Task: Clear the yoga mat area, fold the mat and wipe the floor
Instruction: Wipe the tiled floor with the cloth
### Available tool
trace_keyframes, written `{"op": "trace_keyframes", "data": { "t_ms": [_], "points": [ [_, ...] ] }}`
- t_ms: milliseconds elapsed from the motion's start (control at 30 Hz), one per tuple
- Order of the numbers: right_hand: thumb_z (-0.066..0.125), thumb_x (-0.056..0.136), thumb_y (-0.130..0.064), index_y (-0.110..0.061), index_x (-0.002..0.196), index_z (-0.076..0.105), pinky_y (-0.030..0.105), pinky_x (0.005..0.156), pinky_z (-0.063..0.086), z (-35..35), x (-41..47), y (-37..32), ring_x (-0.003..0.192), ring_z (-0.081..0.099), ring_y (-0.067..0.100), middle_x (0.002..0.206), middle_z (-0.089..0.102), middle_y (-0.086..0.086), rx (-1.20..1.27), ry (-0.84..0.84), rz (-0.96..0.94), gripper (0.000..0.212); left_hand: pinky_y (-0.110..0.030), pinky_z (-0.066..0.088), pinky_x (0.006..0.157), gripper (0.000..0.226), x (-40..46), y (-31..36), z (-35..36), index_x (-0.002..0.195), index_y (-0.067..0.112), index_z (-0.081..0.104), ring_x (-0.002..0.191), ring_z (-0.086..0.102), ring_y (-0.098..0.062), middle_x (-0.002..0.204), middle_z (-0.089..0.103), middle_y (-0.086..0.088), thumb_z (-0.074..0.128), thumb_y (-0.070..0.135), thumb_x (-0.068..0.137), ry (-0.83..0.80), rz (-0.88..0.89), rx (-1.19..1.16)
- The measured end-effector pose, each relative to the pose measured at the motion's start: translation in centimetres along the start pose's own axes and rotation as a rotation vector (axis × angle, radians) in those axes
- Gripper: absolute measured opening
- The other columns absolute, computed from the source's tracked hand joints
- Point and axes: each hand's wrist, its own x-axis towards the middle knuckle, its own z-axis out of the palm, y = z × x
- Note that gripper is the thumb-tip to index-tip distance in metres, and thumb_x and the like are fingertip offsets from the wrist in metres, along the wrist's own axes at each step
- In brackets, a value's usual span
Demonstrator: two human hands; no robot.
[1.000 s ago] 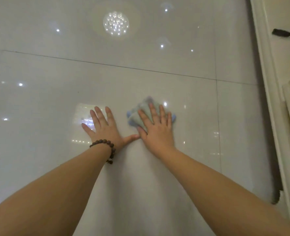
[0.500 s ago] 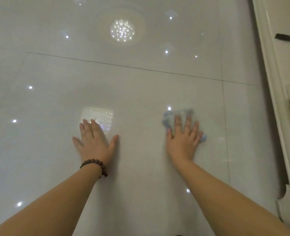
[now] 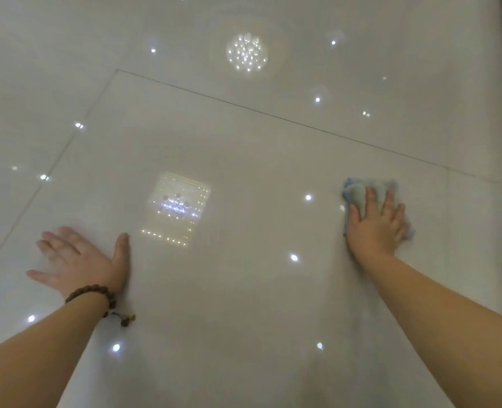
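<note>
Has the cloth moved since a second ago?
Yes. The cloth slid right under the right hand, away from the square reflection.

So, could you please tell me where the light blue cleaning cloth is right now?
In the head view, the light blue cleaning cloth lies at right on the glossy pale tiled floor, pressed flat under the right hand, far from the left hand.

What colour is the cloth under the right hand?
Light blue cloth, seen in the head view.

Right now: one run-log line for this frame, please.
phase: wiping floor | right hand: flat on blue cloth, pressing it to tile floor | left hand: flat on floor, bracing | mat: not in view
</note>
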Motion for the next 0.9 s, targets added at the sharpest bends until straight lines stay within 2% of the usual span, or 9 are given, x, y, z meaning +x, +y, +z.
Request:
{"op": "trace_keyframes", "data": {
  "t_ms": [67,233,300,367,467,533,767,833,900],
  "points": [
    [0.035,0.094,-0.052,-0.033,0.148,0.029,0.055,0.115,0.004,2.2,-3.3,-4.4,0.145,0.009,0.037,0.159,0.013,0.007,0.006,0.077,-0.04,0.057,-0.07,0.006,0.109,0.104,0.6,-0.3,0.1,0.151,0.001,0.002,0.147,-0.001,-0.033,0.158,0.002,-0.023,0.005,0.079,0.082,-0.032,-0.002,0.003],
    [0.044,0.092,-0.055,-0.038,0.14,0.041,0.054,0.115,0.013,6.4,-12.5,-14.2,0.144,0.019,0.035,0.156,0.026,0.003,-0.05,-0.078,-1.276,0.052,-0.066,0.002,0.112,0.1,0.8,-0.6,0.4,0.151,0.003,-0.002,0.147,-0.006,-0.029,0.159,-0.002,-0.02,0.003,0.076,0.082,-0.041,0.012,-0.01],
    [0.042,0.092,-0.059,-0.037,0.139,0.043,0.05,0.116,0.015,5.9,-8.5,-16.1,0.143,0.024,0.032,0.154,0.03,0.0,-0.108,-0.131,-1.54,0.052,-0.065,0.0,0.112,0.101,1.0,-0.7,0.5,0.151,0.004,-0.002,0.147,-0.007,-0.028,0.159,-0.002,-0.02,0.004,0.076,0.08,-0.048,0.019,-0.036],
    [0.031,0.093,-0.062,-0.035,0.141,0.042,0.046,0.116,0.014,5.5,-2.6,-16.5,0.141,0.027,0.033,0.154,0.032,0.003,-0.111,-0.035,-1.314,0.056,-0.065,-0.002,0.113,0.1,1.0,-0.7,0.6,0.151,0.005,-0.003,0.147,-0.009,-0.027,0.16,-0.004,-0.019,0.005,0.075,0.08,-0.045,0.02,-0.049],
    [0.024,0.092,-0.062,-0.037,0.148,0.026,0.047,0.116,0.002,3.9,3.9,-17.8,0.145,0.01,0.032,0.159,0.013,0.003,0.005,0.07,-0.383,0.061,-0.064,-0.004,0.113,0.099,1.1,-0.7,0.7,0.151,0.006,-0.005,0.147,-0.011,-0.027,0.16,-0.004,-0.019,0.006,0.075,0.081,-0.039,0.016,-0.049],
    [0.03,0.095,-0.056,-0.036,0.149,0.022,0.051,0.115,-0.004,4.5,1.5,-22.2,0.146,0.001,0.033,0.16,0.005,0.002,0.03,0.064,-0.062,0.058,-0.064,-0.003,0.113,0.098,1.2,-0.7,0.8,0.151,0.006,-0.006,0.147,-0.01,-0.028,0.16,-0.004,-0.019,0.007,0.074,0.082,-0.041,0.011,-0.04],
    [0.043,0.09,-0.052,-0.035,0.138,0.045,0.052,0.115,0.017,9.3,-9.5,-30.1,0.14,0.028,0.033,0.151,0.037,0.002,-0.013,-0.123,-1.474,0.051,-0.064,-0.003,0.113,0.098,1.3,-0.7,0.8,0.152,0.005,-0.001,0.147,-0.009,-0.028,0.159,0.0,-0.02,0.01,0.074,0.083,-0.045,0.022,-0.064],
    [0.039,0.091,-0.053,-0.032,0.141,0.04,0.052,0.114,0.019,8.1,-3.9,-28.6,0.14,0.03,0.032,0.151,0.037,0.004,-0.035,-0.056,-1.384,0.055,-0.064,-0.004,0.113,0.098,1.3,-0.8,0.9,0.152,0.005,-0.002,0.147,-0.011,-0.028,0.159,0.0,-0.02,0.01,0.074,0.083,-0.054,0.019,-0.068],
    [0.028,0.091,-0.059,-0.033,0.146,0.032,0.051,0.115,0.012,6.6,2.3,-25.8,0.143,0.02,0.032,0.156,0.026,0.004,-0.06,0.009,-0.965,0.061,-0.064,-0.004,0.113,0.098,1.3,-0.9,0.8,0.152,0.005,-0.004,0.147,-0.013,-0.028,0.16,-0.002,-0.019,0.008,0.074,0.083,-0.067,0.018,-0.056]
  ]
}}
